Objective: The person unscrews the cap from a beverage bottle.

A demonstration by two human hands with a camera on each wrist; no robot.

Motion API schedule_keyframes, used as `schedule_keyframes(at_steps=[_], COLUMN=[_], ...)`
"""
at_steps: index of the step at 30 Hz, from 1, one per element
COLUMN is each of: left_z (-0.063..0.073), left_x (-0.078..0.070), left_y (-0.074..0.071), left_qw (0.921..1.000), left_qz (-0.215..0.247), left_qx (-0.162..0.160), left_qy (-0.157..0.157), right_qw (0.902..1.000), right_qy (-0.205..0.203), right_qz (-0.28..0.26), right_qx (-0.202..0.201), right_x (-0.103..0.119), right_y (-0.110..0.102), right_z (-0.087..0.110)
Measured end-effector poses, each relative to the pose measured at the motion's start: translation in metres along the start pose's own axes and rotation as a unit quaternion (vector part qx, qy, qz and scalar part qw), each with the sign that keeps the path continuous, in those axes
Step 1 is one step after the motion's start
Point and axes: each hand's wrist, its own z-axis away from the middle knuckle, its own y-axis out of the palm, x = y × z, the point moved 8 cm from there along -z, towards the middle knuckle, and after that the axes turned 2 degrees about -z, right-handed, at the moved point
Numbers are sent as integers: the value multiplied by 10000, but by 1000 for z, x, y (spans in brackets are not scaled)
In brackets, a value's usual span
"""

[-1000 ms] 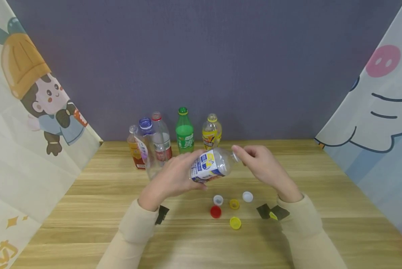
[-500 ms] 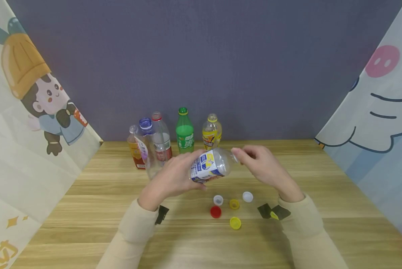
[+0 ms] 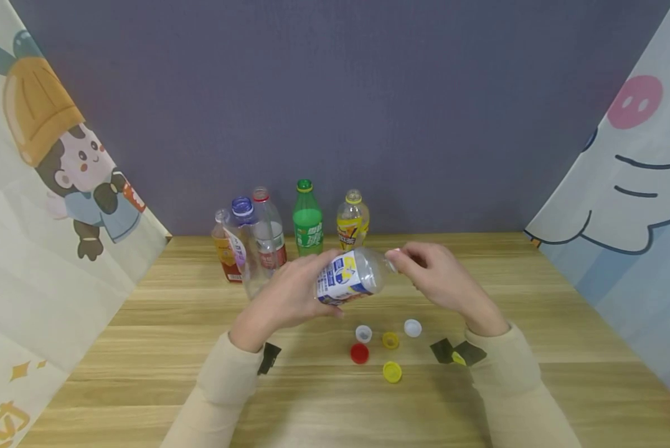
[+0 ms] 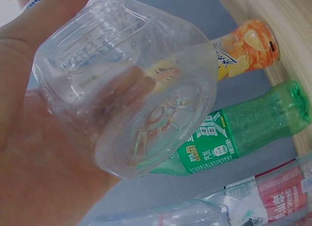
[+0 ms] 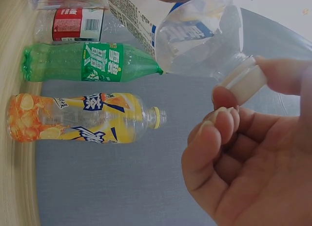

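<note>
My left hand [image 3: 284,292] grips a clear plastic bottle [image 3: 349,277] with a white and blue label. The bottle is held tilted above the table, its neck towards the right. Between thumb and fingers of my right hand [image 3: 438,274] a white bottle cap [image 5: 247,84] is pinched at the bottle's mouth. How far the cap sits on the thread cannot be told. The left wrist view shows the bottle's bottom, with fingers visible through the clear plastic. On the table below lie two white caps [image 3: 413,328], a red cap [image 3: 360,353] and two yellow caps [image 3: 392,372].
Behind the hands stand uncapped bottles: a green one [image 3: 309,227], a yellow-labelled one [image 3: 353,224], a red-labelled one [image 3: 270,239], a purple-necked one [image 3: 243,214] and an orange-brown one [image 3: 226,252]. Dark patches [image 3: 441,351] lie on the wooden table [image 3: 144,348] near both wrists.
My right wrist has shifted very slightly to the right, and its fingers have turned a little at the cap. The left hand and bottle stay almost where they were.
</note>
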Motion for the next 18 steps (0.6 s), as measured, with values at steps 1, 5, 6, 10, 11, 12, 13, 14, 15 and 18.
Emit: schedule_keyframes(at_steps=[1, 5, 6, 10, 11, 12, 13, 14, 15, 18], left_z=[0, 0, 0, 0, 0, 0, 0, 0, 0, 0], left_x=[0, -1, -1, -1, -1, 0, 0, 0, 0, 0], left_y=[0, 0, 0, 0, 0, 0, 0, 0, 0, 0], left_qw=[10000, 10000, 10000, 10000, 10000, 10000, 10000, 10000, 10000, 10000], left_qz=[-4, -30, -37, -37, -36, -34, -36, -40, -37, -30], left_qx=[0, 18, 25, 32, 26, 24, 21, 14, 10, -1], left_qy=[0, -18, -21, -22, -19, -18, -14, -6, 2, 25], right_qw=[10000, 9998, 9998, 9994, 9993, 9992, 9991, 9990, 9989, 9985], right_qy=[-31, -192, -216, -350, -369, -393, -426, -448, -473, -548], right_qz=[5, -15, -24, -55, -49, -40, -35, -30, -23, -22], right_qx=[2, -4, -13, -36, -30, -24, -10, 8, 31, 52], right_x=[0, 2, 3, 4, 4, 4, 4, 4, 4, 4], right_y=[0, -1, -1, -2, -2, -2, -1, -1, -1, 0], right_z=[0, 0, 1, 1, 1, 1, 1, 1, 0, 0])
